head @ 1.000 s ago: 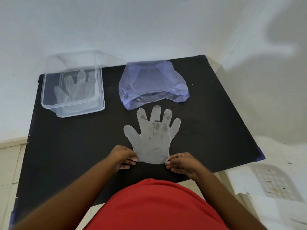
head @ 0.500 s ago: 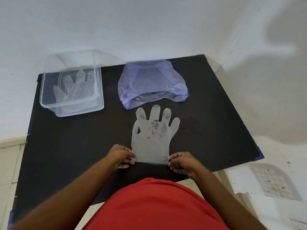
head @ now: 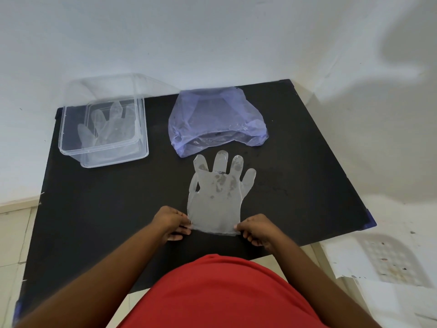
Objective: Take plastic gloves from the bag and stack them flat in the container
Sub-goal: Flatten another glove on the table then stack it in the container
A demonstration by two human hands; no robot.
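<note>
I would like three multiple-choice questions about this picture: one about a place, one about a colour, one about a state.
1. Where is the container?
A. far left of the table
B. near right corner
C. on the floor

2. What colour is the bag?
A. red
B. pale purple
C. green

3. How is the glove on the table held?
A. by one hand only
B. by no hand
C. by both hands at its cuff

Key: 1 A, it stands far left. 2 B, the film is purple. 3 C, the left hand and right hand pinch the cuff corners.
</note>
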